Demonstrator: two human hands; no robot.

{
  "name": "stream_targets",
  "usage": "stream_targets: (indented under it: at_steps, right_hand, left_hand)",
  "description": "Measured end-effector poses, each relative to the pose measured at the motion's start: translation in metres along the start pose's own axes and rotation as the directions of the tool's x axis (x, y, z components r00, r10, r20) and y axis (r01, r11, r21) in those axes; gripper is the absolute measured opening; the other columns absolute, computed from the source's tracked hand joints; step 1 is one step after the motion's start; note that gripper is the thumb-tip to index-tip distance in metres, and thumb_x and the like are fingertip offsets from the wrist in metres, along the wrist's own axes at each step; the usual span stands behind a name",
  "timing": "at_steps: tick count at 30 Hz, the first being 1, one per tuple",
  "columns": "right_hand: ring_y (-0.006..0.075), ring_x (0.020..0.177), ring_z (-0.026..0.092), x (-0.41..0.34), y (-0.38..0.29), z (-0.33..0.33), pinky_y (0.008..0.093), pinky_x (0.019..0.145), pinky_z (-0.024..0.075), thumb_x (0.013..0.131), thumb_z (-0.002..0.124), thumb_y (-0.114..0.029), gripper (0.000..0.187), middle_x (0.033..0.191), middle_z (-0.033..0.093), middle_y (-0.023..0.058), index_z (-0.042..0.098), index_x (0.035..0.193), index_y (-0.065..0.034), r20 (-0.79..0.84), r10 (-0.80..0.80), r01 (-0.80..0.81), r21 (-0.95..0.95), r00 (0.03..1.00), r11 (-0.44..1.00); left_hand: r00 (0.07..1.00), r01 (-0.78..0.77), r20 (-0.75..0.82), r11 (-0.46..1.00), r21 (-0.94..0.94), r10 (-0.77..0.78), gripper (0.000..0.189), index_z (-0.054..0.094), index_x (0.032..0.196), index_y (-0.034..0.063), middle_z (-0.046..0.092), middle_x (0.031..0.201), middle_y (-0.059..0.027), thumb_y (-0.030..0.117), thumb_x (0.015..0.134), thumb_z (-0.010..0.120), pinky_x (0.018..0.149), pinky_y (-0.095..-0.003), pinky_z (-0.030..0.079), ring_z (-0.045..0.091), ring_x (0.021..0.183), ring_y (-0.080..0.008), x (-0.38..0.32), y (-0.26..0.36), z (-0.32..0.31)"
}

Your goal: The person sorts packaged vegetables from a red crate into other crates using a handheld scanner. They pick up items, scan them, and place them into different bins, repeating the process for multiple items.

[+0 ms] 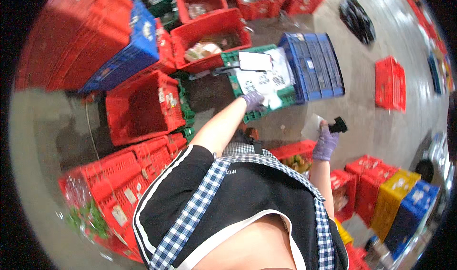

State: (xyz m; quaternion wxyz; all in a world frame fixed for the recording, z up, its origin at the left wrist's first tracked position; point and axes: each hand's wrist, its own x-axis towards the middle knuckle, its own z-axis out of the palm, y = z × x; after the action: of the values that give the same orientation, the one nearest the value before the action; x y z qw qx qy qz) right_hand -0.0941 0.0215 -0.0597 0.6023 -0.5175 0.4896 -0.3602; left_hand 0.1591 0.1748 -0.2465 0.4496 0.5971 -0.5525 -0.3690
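My left hand [254,101], in a purple glove, reaches over the near edge of a green plastic crate [251,117]. Its fingers are at a crumpled white piece [273,100], but blur hides whether they grip it. Sheets of white paper [251,80] with dark printing lie on the crate. A phone with a bright white screen [255,61] rests at their far side. Out to the right, my right hand [325,145], also gloved in purple, holds a translucent whitish sheet or bag [311,128]. A small black object [338,125] sticks out beside its fingers.
A blue ribbed crate [316,68] stands right of the green one. Red crates [142,109] crowd the left, one holding pale contents [202,51]. A black bag [357,20] and a red basket [390,84] sit on the floor. Stacked crates [394,195] stand at lower right.
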Motion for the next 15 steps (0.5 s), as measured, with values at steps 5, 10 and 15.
stream_targets:
  at_steps: [5, 10, 15]
  right_hand:
    - [0.0079, 0.063, 0.047, 0.002, 0.02, -0.001, 0.0232, 0.057, 0.0397, 0.073, 0.071, -0.018, 0.022, 0.074, 0.053, -0.0022, 0.054, 0.082, -0.0077, -0.239, 0.012, 0.001, 0.055, 0.971, 0.998]
    - [0.0107, 0.068, 0.05, -0.006, 0.029, 0.015, 0.0259, 0.062, 0.0419, 0.072, 0.07, -0.015, 0.024, 0.078, 0.054, 0.0001, 0.051, 0.085, -0.0073, -0.374, 0.164, -0.072, 0.248, 0.913, 0.966]
    - [0.0143, 0.075, 0.055, -0.007, 0.016, 0.002, 0.0287, 0.07, 0.0469, 0.072, 0.068, -0.007, 0.027, 0.086, 0.057, 0.0059, 0.046, 0.087, -0.0068, -0.382, 0.522, -0.349, 0.436, 0.763, 0.83]
  left_hand:
    - [0.581, 0.736, -0.047, 0.55, -0.394, -0.812, 0.029, 0.056, 0.101, 0.0078, 0.061, 0.086, -0.009, 0.03, 0.084, 0.049, 0.064, -0.0316, 0.046, 0.058, 0.072, -0.0193, 0.017, -0.019, 0.0]
    - [0.642, 0.704, 0.078, 0.546, -0.454, -0.763, 0.035, 0.056, 0.105, 0.0046, 0.06, 0.096, -0.0106, 0.032, 0.083, 0.056, 0.077, -0.0312, 0.044, 0.056, 0.085, -0.0183, 0.058, 0.126, 0.053]
    - [0.679, 0.72, 0.506, 0.615, -0.319, -0.532, 0.033, 0.051, 0.11, -0.0021, 0.059, 0.102, -0.0098, 0.012, 0.081, 0.059, 0.08, -0.0289, 0.046, 0.056, 0.091, -0.0164, 0.117, 0.2, 0.076]
